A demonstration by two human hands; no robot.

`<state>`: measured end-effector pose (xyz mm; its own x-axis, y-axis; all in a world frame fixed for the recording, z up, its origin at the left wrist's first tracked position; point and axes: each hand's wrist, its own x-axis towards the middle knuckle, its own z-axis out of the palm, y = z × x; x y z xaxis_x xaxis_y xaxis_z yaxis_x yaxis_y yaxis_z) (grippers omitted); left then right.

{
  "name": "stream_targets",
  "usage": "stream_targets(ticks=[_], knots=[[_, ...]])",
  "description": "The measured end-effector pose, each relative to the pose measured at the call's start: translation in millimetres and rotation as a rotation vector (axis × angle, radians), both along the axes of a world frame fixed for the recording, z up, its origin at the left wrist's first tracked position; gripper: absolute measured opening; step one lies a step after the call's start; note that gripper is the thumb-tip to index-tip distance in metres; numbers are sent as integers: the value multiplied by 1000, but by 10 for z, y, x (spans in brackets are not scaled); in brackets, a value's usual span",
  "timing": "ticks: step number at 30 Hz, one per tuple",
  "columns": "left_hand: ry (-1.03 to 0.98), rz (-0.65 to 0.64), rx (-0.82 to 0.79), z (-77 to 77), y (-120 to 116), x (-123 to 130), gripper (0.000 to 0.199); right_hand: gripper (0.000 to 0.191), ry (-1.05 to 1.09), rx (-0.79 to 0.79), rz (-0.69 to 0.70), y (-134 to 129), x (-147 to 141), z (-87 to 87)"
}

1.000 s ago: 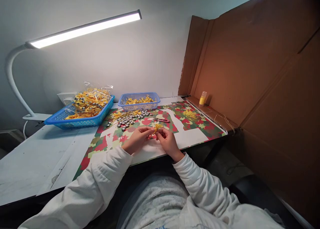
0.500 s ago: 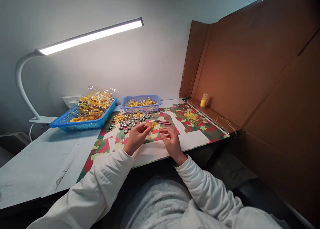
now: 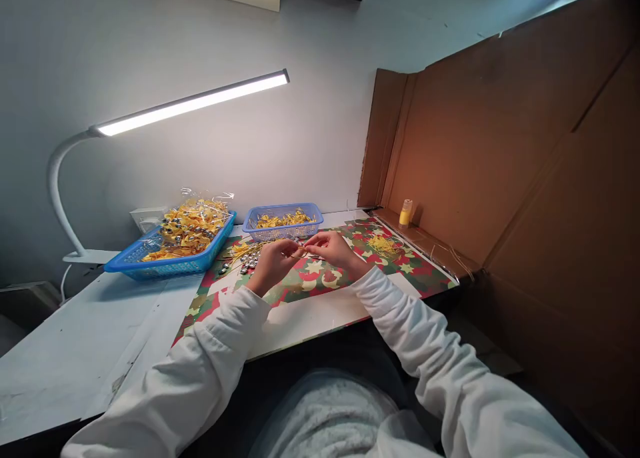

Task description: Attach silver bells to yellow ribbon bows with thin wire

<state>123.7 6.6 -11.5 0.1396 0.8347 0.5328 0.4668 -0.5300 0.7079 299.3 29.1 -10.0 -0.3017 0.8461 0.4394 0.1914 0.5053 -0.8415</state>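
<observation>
My left hand point(image 3: 275, 263) is closed in a pinch above the patterned board. Its fingertips hold a small yellow ribbon-like piece, now mostly hidden by the fingers. My right hand point(image 3: 336, 250) comes in from the right, thumb and fingers pinched together, and its tips meet those of the left. What the right fingers grip is too small to make out. Just behind and left of the left hand lie shiny silver bead-like pieces point(image 3: 249, 262), partly covered by it. Thin golden-yellow cords point(image 3: 241, 250) lie beside them.
A blue basket point(image 3: 165, 267) heaped with yellow pieces and silver beads stands at left. Behind my hands is a smaller basket point(image 3: 283, 232) of yellow pieces. Yellow strings point(image 3: 383, 245) lie at right, near a yellow-filled bottle point(image 3: 405, 213). A lamp point(image 3: 195, 103) and cardboard wall point(image 3: 500, 145) flank the table.
My right hand has moved up and left, and its fingers have closed to meet my left fingertips. The yellow piece shows less now. The view has tipped upward slightly.
</observation>
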Motion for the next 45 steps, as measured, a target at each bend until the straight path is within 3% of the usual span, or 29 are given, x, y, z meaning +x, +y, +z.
stream_targets(ticks=[9, 18, 25, 32, 39, 45], knots=[[-147, -65, -265, -214, 168, -114, 33, 6, 142, -67, -10, 181, -261, -258], [-162, -22, -343, -321, 220, -161, 31, 10, 102, -7, -31, 172, -300, -424], [-94, 34, -484, -314, 158, -155, 23, 19, 388, -16, -52, 162, -291, -376], [18, 28, -449, -386, 200, -180, 20, 28, 625, -86, -212, 270, -119, -269], [142, 40, -420, -428, 249, -223, 23, 26, 813, 76, -277, 346, 49, -233], [206, 35, -411, -442, 269, -224, 24, 27, 878, 118, -291, 373, 80, -237]])
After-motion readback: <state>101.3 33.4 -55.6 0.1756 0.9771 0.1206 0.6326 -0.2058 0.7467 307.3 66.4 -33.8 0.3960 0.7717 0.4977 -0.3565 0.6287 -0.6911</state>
